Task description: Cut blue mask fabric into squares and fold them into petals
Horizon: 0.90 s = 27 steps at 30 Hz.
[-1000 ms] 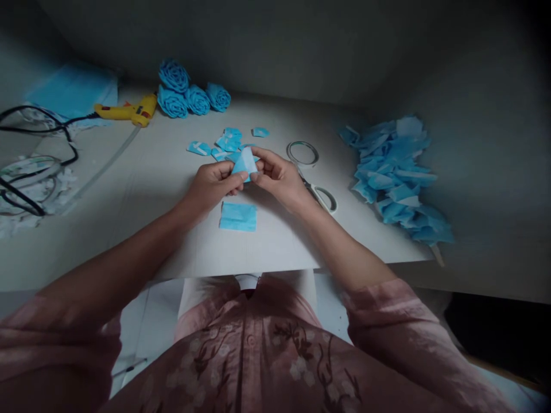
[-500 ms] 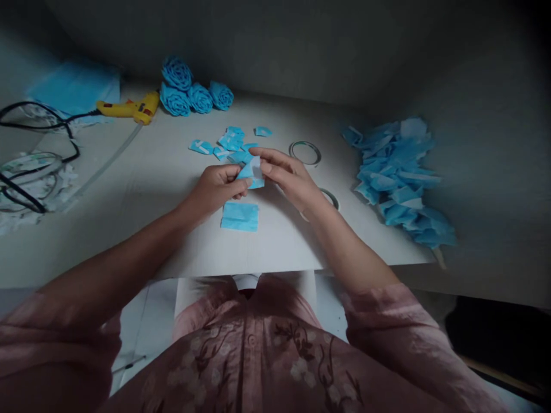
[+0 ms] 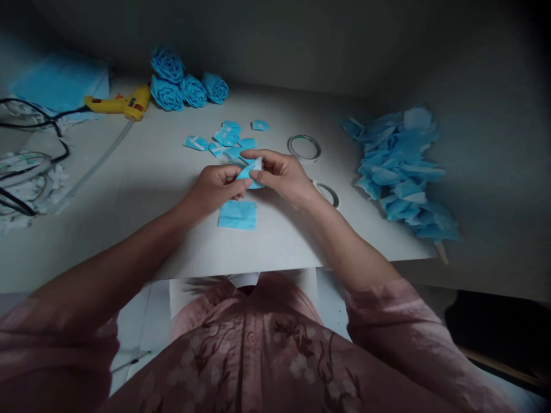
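Between my two hands is a small blue fabric piece (image 3: 249, 172) with a pale corner folded over. My left hand (image 3: 217, 186) pinches its left side between thumb and fingers. My right hand (image 3: 286, 176) grips the upper right corner, thumb pressing on the fold. Just below on the table lies a flat blue rectangle (image 3: 237, 215) of the same fabric. Beyond my fingers are several small cut petal-like pieces (image 3: 227, 133), some with white strips on them, and a single piece (image 3: 260, 125) set apart.
Two tape rolls (image 3: 304, 147) sit by my right hand. Several blue fabric roses (image 3: 167, 93) stand at the back, beside a yellow glue gun (image 3: 136, 103) with a cord. Blue sheets (image 3: 64, 83) lie at the far left, a heap of blue scraps (image 3: 398, 166) at the right.
My right fingers have moved left and closed on the piece's corner, folding it over. The whole view has shifted slightly; my left hand keeps its pinch.
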Each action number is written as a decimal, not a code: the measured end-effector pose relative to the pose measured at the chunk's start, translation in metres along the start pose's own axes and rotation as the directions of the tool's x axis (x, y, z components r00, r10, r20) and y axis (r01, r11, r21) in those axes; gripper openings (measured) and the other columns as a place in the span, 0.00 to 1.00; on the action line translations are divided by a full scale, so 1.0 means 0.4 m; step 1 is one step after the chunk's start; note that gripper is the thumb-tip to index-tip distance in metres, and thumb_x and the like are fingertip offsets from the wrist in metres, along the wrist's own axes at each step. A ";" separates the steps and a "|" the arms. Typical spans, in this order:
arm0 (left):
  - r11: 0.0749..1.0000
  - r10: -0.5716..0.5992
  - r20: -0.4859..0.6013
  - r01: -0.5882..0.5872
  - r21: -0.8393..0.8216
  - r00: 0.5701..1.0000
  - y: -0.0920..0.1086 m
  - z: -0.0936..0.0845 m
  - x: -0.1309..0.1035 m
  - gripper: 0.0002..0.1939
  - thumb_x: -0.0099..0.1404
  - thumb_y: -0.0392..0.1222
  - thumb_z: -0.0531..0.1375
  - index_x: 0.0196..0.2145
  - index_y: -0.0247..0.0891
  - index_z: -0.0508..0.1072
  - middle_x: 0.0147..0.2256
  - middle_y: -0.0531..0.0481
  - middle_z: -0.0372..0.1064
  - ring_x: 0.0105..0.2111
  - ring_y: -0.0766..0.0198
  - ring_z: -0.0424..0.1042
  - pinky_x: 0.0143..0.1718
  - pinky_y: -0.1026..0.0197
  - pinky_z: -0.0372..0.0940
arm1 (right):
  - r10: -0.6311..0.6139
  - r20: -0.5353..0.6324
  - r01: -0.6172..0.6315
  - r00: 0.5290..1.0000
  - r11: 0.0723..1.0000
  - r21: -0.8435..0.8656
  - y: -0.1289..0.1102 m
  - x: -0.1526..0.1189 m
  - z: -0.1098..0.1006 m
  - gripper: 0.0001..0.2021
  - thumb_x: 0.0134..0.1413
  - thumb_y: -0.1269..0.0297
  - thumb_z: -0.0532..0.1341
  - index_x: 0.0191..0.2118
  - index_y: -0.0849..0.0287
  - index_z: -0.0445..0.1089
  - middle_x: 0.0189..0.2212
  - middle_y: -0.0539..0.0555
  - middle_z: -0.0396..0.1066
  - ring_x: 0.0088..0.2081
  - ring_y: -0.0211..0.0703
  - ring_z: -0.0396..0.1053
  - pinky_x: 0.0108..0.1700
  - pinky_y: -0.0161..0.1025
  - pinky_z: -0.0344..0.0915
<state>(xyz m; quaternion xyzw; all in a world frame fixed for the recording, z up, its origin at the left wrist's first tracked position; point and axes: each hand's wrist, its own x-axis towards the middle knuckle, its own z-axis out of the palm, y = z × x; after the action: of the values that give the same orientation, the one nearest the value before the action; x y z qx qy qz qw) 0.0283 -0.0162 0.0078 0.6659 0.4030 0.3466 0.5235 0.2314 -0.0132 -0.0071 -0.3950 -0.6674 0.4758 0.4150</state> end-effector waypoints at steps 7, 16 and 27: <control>0.999 -0.030 -0.030 0.029 -0.040 0.999 0.003 0.000 0.001 0.13 0.59 0.45 0.65 0.21 0.37 0.71 0.22 0.52 0.69 0.24 0.69 0.65 0.29 0.64 0.64 | -0.033 -0.078 0.036 0.996 0.999 0.036 -0.023 -0.005 0.004 0.22 0.58 0.45 0.71 0.52 0.53 0.79 0.30 0.47 0.63 0.34 0.38 0.64 0.39 0.37 0.68; 1.000 0.004 0.006 -0.004 0.023 1.000 0.015 -0.004 -0.002 0.14 0.59 0.45 0.64 0.20 0.37 0.70 0.21 0.53 0.68 0.24 0.69 0.65 0.29 0.64 0.63 | -0.154 -0.184 0.137 0.971 0.986 -0.099 -0.022 -0.005 0.023 0.16 0.60 0.48 0.71 0.38 0.58 0.78 0.29 0.48 0.71 0.31 0.36 0.65 0.35 0.34 0.65; 0.987 -0.070 -0.069 0.059 -0.152 0.995 0.024 0.007 -0.004 0.13 0.62 0.38 0.63 0.20 0.37 0.70 0.20 0.53 0.67 0.22 0.70 0.64 0.26 0.65 0.60 | -0.497 -0.005 0.405 0.868 0.714 -0.572 -0.042 -0.022 -0.004 0.13 0.71 0.66 0.59 0.48 0.53 0.83 0.44 0.54 0.82 0.47 0.45 0.79 0.52 0.44 0.74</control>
<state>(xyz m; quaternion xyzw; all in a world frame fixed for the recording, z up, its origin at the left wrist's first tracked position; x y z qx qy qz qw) 0.0318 -0.0199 0.0167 0.5982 0.4163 0.3831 0.5675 0.2337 -0.0250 0.0076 -0.3587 -0.8165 0.1131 0.4379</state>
